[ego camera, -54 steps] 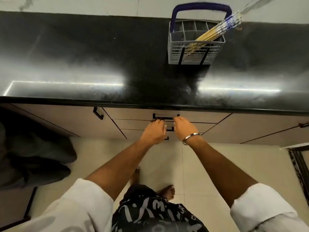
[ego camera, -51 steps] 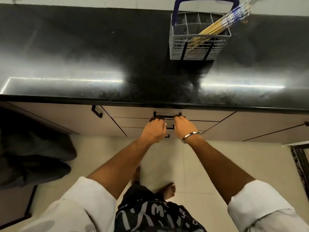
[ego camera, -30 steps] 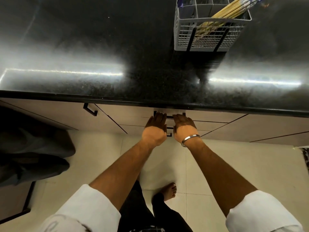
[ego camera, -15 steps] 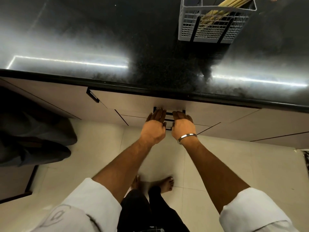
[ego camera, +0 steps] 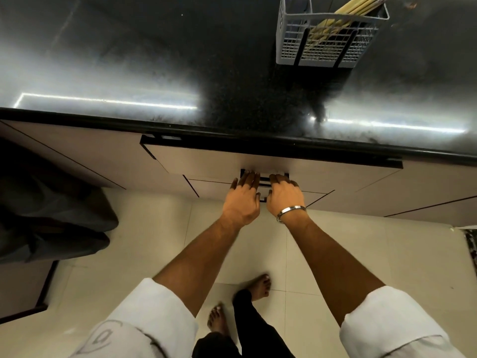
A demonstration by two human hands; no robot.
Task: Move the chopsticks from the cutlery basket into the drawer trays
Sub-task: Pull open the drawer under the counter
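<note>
Several yellow chopsticks (ego camera: 358,6) lean to the right inside the white cutlery basket (ego camera: 289,42), which stands on the black countertop (ego camera: 154,60) at the far right. Below the counter edge, the top drawer (ego camera: 206,161) sits slightly pulled out, and its inside is hidden. My left hand (ego camera: 241,200) and my right hand (ego camera: 284,197) are side by side on the black drawer handle (ego camera: 264,179), fingertips hooked over it. A metal bangle circles my right wrist.
More drawer fronts lie below the top one, and cabinet doors flank it on both sides. A dark bag or cloth heap (ego camera: 51,215) lies on the tiled floor at the left. My bare feet (ego camera: 258,288) stand on the tiles below the drawer.
The top drawer has started to slide out from under the counter, with both hands on its handle. The view has tilted down, so the basket now sits at the top edge.
</note>
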